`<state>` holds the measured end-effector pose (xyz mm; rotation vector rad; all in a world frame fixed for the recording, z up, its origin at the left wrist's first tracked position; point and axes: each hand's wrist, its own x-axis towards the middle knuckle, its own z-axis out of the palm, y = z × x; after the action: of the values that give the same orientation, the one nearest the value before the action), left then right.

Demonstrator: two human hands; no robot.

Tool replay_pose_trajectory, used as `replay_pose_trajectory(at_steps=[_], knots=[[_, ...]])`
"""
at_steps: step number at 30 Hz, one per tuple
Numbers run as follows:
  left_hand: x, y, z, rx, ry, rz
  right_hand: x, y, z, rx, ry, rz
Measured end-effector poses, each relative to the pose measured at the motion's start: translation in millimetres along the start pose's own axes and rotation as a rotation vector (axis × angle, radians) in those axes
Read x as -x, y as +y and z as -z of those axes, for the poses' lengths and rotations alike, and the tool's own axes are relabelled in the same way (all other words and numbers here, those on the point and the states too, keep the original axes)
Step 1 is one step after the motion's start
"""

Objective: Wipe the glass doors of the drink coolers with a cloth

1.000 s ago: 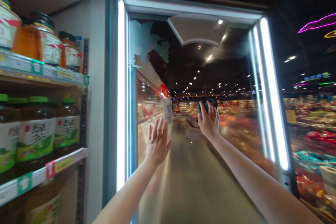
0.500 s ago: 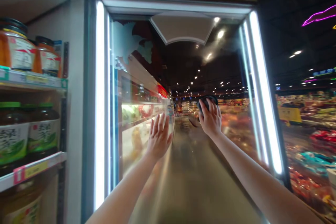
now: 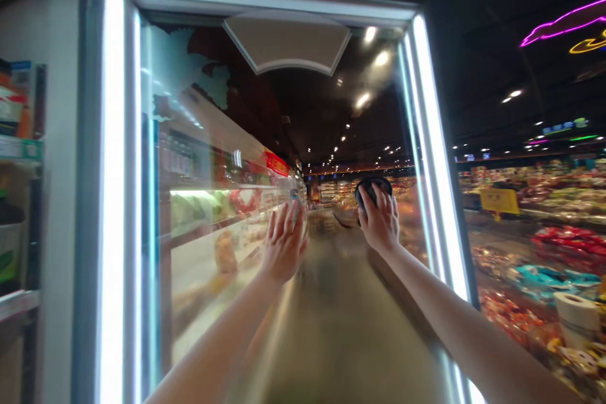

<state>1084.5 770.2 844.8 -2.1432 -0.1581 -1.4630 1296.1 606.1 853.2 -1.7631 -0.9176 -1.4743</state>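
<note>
My left hand lies flat with its fingers stretched out, palm toward the glass pane of a tall, light-edged door. Whether the palm touches the glass, I cannot tell. Further right, my right hand is raised in front of the same pane. Its fingers curve over a black rounded object, whose kind I cannot make out because the hand covers most of it. Bright light strips run along both sides of the door.
Left of the door, a shelf edge carries jars and bottles. Beyond the frame on the right are heaps of packaged goods, a white paper roll and a yellow sign. The glass mirrors or shows an aisle with lit shelving.
The door frame and shelves have shifted left in view. Both hands keep nearly the same place in the picture, so they are now further right across the pane.
</note>
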Motion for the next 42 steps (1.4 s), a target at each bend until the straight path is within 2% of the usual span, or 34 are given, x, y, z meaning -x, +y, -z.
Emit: replay_pose_trajectory(at_steps=[2, 4, 6, 7, 9, 11, 13, 15, 17, 19, 21, 22, 24, 26, 29, 32, 33, 35, 38, 40, 42], knots=[[-1, 10, -5.0, 0.007, -0.002, 0.007, 23, 2, -2, 0.000, -0.029, 0.070], [-5, 20, -9.8, 0.005, -0.007, 0.006, 31, -6, -2, -0.019, -0.092, 0.237], [-12, 28, -13.7, 0.005, -0.015, -0.006, 16, -12, 1, -0.040, -0.136, 0.359], [-16, 32, -15.2, 0.006, -0.017, -0.014, 2, -10, 2, -0.044, -0.138, 0.368], [-24, 38, -17.5, 0.010, -0.011, -0.024, -27, 6, 3, -0.031, -0.101, 0.283], [-30, 42, -19.4, 0.016, 0.002, -0.035, -42, 34, 1, 0.004, -0.039, 0.130], [-32, 45, -21.8, 0.023, 0.016, -0.046, -35, 64, -4, 0.038, 0.022, -0.015], [-32, 49, -25.8, 0.033, 0.024, -0.058, -10, 83, -11, 0.054, 0.066, -0.103], [-34, 55, -31.9, 0.049, 0.023, -0.082, 16, 89, -18, 0.052, 0.081, -0.083], [-39, 63, -40.2, 0.064, 0.015, -0.125, 24, 88, -22, 0.038, 0.065, 0.027], [-48, 74, -49.6, 0.075, 0.014, -0.155, 10, 90, -22, 0.027, 0.040, 0.116], [-53, 80, -54.4, 0.081, 0.017, -0.156, -3, 95, -21, 0.027, 0.038, 0.117], [-60, 93, -63.3, 0.096, 0.026, -0.144, -29, 111, -16, 0.041, 0.054, 0.035], [-65, 103, -70.5, 0.111, 0.033, -0.151, -42, 132, -12, 0.066, 0.082, -0.067], [-64, 111, -77.7, 0.124, 0.043, -0.193, -24, 151, -12, 0.134, 0.095, -0.114], [-63, 113, -81.3, 0.128, 0.048, -0.214, -7, 148, -13, 0.204, 0.096, -0.148], [-63, 113, -82.0, 0.128, 0.051, -0.216, -11, 145, -12, 0.215, 0.100, -0.175], [-66, 113, -82.8, 0.130, 0.063, -0.211, -41, 138, -8, 0.219, 0.109, -0.232], [-72, 114, -83.9, 0.135, 0.089, -0.176, -115, 135, 2, 0.198, 0.109, -0.221], [-75, 116, -84.9, 0.138, 0.098, -0.152, -152, 136, 8, 0.201, 0.117, -0.218], [-76, 119, -86.0, 0.144, 0.100, -0.133, -161, 139, 9, 0.207, 0.123, -0.207]])
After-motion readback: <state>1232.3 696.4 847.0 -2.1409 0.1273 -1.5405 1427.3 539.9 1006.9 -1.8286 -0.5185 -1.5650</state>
